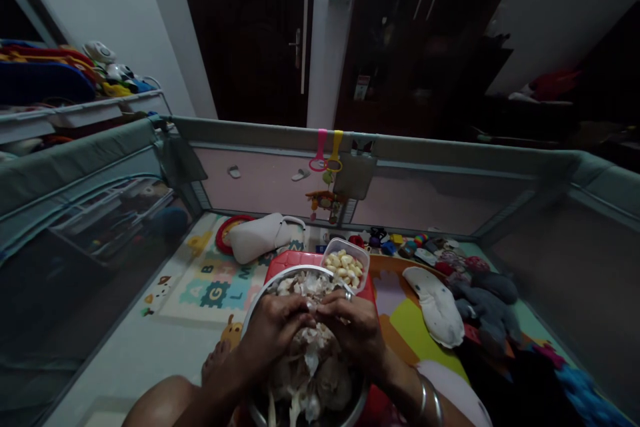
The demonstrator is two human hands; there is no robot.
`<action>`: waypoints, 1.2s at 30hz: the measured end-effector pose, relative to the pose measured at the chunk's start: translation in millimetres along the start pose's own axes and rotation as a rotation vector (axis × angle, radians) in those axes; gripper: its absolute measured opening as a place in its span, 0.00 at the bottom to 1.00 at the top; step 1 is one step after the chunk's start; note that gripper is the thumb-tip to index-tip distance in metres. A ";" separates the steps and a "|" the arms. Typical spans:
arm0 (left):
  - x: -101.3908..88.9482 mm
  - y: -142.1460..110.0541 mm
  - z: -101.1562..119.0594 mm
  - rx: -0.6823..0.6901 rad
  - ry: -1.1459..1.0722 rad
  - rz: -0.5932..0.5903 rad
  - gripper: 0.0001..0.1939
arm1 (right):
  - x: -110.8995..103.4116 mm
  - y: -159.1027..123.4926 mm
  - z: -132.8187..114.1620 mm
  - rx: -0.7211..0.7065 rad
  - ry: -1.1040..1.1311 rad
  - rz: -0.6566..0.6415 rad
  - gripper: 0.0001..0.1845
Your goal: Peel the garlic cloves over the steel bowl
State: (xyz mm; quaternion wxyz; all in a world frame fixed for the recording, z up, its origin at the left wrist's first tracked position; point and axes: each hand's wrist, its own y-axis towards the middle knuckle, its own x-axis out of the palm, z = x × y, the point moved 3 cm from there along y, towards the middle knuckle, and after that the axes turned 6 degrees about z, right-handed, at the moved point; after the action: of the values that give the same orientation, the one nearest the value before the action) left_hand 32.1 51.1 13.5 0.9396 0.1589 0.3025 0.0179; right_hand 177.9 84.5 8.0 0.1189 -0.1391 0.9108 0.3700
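Observation:
My left hand (283, 323) and my right hand (353, 320) meet over a round metal bowl (250, 320). Their fingertips pinch a small pale garlic clove (311, 307) between them; most of it is covered by the fingers. Below them, the bowl holds whole garlic bulbs (333, 380) and a heap of loose papery garlic skins (310, 283). Just beyond the bowl's rim, a clear plastic container (367, 260) holds several peeled garlic cloves (344, 265). Bowl and container rest on a red stool-like surface (287, 259).
A playpen rail (250, 131) with mesh walls surrounds me. On the alphabet play mat (200, 293) lies a white padded object (257, 237). To the right are a white cushion (434, 307), a grey plush toy (485, 310) and several small toys (400, 245).

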 end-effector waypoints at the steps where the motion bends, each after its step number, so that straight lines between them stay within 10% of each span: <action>1: -0.3 -0.1 0.1 0.010 0.003 0.002 0.07 | 0.0 0.3 -0.4 0.010 -0.002 -0.010 0.07; 36: 4.9 -4.3 -1.6 0.010 0.235 0.047 0.04 | -0.7 -2.2 4.2 0.200 0.023 -0.253 0.13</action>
State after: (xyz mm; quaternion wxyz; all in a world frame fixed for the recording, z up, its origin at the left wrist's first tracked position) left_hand 34.9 48.2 8.2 0.8961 0.1676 0.4070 0.0570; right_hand 179.7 86.0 3.9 0.1674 -0.2443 0.9196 0.2580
